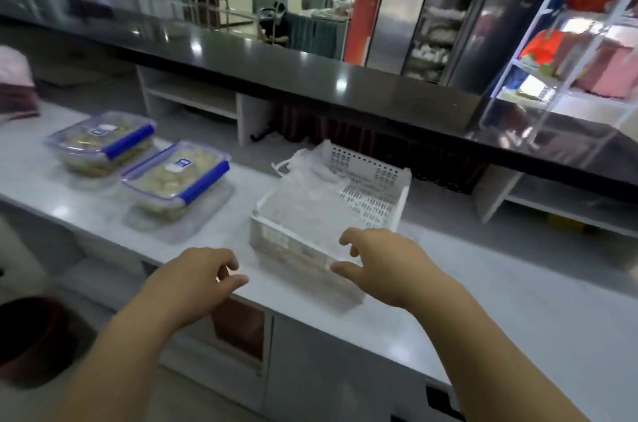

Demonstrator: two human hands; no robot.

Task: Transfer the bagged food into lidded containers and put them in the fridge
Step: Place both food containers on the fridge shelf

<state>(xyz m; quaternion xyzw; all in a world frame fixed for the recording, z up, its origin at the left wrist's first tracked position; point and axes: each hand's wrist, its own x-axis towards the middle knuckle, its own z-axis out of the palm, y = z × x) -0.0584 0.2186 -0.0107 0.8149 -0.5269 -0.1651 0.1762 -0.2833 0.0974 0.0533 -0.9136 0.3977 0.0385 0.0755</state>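
Two clear lidded containers with blue clips stand on the white counter [518, 300], both filled with pale food: one at the far left [100, 141], one nearer the middle [176, 179]. A white perforated basket [373, 186] sits right of them with a crumpled clear plastic bag [307, 204] lying in it. My right hand [376, 259] hovers at the basket's near right corner, fingers loosely spread, holding nothing. Just left of the basket's near edge, my left hand [203, 276] hangs over the counter's front, fingers relaxed and empty.
A long dark raised counter [276, 65] runs behind the white one. A clear shelf unit [569, 52] with red and pink items stands at the right. A glass-door fridge [435, 38] is in the background. A dark bin [27, 338] sits low on the left.
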